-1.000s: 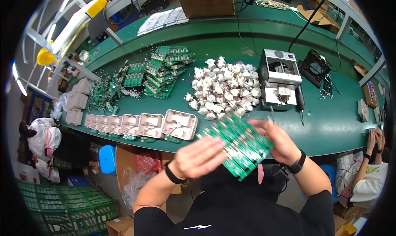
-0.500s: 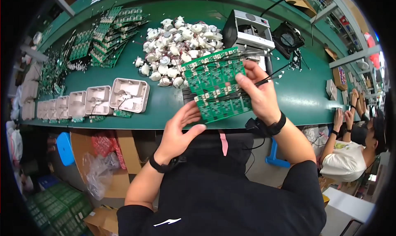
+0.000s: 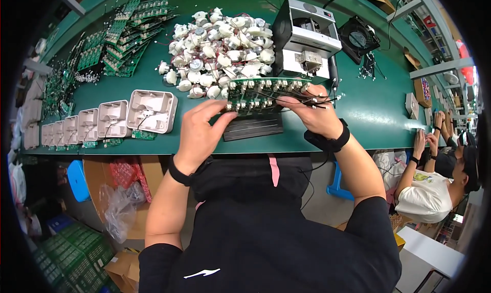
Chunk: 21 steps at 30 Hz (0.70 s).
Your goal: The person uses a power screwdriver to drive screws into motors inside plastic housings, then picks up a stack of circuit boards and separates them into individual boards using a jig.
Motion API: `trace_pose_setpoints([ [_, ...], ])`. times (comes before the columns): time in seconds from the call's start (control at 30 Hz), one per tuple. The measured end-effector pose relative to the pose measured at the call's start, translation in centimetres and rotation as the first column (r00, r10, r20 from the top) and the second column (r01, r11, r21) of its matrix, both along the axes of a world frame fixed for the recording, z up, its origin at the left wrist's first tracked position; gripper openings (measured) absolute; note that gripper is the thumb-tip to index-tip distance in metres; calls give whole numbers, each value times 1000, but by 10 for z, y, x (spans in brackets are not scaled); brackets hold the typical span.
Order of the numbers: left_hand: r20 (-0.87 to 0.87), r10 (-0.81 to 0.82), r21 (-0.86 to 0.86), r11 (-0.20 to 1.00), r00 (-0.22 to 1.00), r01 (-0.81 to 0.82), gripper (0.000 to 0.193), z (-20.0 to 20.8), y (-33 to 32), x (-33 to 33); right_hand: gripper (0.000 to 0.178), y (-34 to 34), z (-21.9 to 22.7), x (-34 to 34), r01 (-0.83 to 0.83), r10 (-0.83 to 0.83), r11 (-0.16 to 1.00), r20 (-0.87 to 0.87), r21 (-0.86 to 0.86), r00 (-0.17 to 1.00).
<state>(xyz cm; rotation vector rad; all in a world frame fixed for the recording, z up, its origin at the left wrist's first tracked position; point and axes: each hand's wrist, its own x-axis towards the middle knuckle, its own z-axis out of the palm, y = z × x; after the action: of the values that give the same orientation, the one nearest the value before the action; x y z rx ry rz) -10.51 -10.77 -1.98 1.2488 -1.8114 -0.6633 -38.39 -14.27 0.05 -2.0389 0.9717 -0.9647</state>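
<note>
In front of me, green circuit board panels (image 3: pixel 250 94) are tipped nearly edge-on, showing two rows of pale connectors. Black wires with white plugs (image 3: pixel 319 107) stick out at their right side. My right hand (image 3: pixel 318 116) grips the right end, thumb in front. At the left end, my left hand (image 3: pixel 199 132) has its fingertips and thumb closed on the edge. Beneath them a black slotted block (image 3: pixel 253 127) lies on the green bench (image 3: pixel 368 124). Whether the two rows belong to one panel or two is hard to tell.
Behind lies a heap of white motor-like parts (image 3: pixel 220 50). A grey-black machine (image 3: pixel 307 37) and a black fan (image 3: pixel 359 35) stand at the back right. Beige housings (image 3: pixel 152 111) line the left front, with stacked boards (image 3: pixel 128 37) beyond. A co-worker (image 3: pixel 429 190) sits at far right.
The boards have tilted from facing me to nearly edge-on and moved back from the bench edge. My left hand has closed on their left end. The black block now shows.
</note>
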Motion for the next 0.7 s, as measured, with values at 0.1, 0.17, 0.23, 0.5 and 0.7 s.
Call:
trace_pose_setpoints([
  [0.1, 41, -24, 38, 999, 999, 22, 25, 8, -1, 5, 19, 4, 13, 2, -19, 19, 1000, -42, -11, 999],
  [0.17, 85, -67, 89, 994, 994, 60, 24, -3, 10, 7, 14, 10, 18, 5, -39, 44, 994, -51, 103, 998],
  [0.23, 108, -92, 112, 990, 990, 80, 23, -16, 18, 6, 14, 16, -1, 4, -45, 45, 993, 4, 105, 999],
  [0.5, 76, -31, -74, 997, 997, 37, 15, -39, 34, -9, 15, 33, -25, -4, -95, 94, 990, 22, 101, 995],
  [0.7, 66, 23, -15, 1000, 998, -22, 19, -41, 34, -12, 15, 33, -29, -7, -97, 97, 995, -19, 24, 995],
])
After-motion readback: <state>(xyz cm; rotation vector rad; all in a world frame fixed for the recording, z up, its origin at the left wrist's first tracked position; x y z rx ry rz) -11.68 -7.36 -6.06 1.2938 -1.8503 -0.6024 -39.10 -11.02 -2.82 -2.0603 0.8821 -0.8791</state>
